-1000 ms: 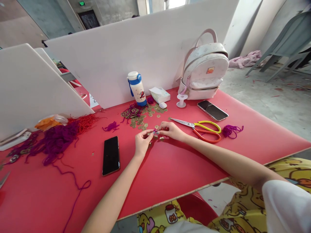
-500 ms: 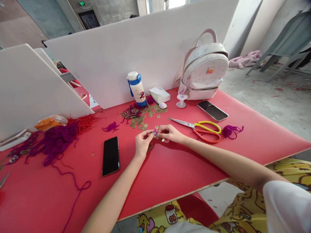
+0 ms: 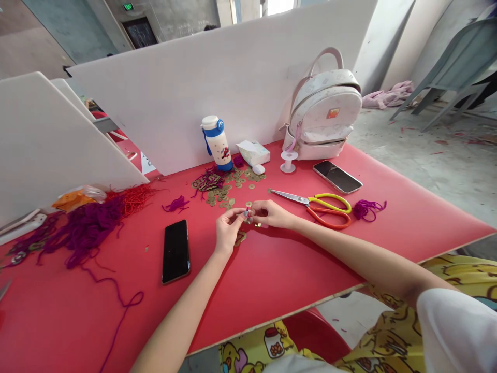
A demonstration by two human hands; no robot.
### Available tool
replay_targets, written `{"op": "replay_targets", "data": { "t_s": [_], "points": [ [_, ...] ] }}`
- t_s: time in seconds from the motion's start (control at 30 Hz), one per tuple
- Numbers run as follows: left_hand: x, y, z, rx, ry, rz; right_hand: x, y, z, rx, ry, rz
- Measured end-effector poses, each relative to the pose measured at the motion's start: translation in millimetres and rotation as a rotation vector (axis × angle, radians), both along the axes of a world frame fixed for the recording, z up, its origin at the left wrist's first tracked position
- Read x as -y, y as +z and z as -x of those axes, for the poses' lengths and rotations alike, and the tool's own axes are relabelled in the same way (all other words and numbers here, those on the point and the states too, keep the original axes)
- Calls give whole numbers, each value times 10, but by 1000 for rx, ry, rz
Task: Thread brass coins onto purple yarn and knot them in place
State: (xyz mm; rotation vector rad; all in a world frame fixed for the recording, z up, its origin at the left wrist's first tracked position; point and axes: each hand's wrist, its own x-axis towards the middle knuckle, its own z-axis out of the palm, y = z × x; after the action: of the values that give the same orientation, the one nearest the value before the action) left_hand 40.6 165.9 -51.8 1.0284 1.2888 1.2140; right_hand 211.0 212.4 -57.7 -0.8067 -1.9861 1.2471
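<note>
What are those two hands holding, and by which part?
The left hand and right hand pinch a bit of purple cord at their fingertips; which part of it each grips is too small to tell.

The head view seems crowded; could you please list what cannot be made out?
Thin purple thread: head view, its path hidden by the left hand and right hand.
Grey metal blade: head view, cut off by left edge.
Round brass-coloured discs: head view, any markings too small.
</note>
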Motion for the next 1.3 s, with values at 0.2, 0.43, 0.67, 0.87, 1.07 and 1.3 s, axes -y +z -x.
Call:
{"op": "replay_targets", "data": {
  "t_s": [0.2,0.43,0.67,0.87,1.07,1.3],
  "points": [
    [-28,-36,11,-125,-49,-125,1,16,-18,-24,-38,52],
    [-14,-47,6,-181,-75,-139,-8,-25,0,-27,-58,-76],
    [-20,-49,-2,-176,-93,-157,32,14,2,-26,-45,-17],
    [-31,-52,7,-179,-134,-155,72,47,29,-68,-20,34],
    [-49,-68,25,-204,-129,-224,92,60,31,-117,2,152],
    [-50,-68,42,-287,-147,-285,76,98,8,-187,-52,112]
  ]
}}
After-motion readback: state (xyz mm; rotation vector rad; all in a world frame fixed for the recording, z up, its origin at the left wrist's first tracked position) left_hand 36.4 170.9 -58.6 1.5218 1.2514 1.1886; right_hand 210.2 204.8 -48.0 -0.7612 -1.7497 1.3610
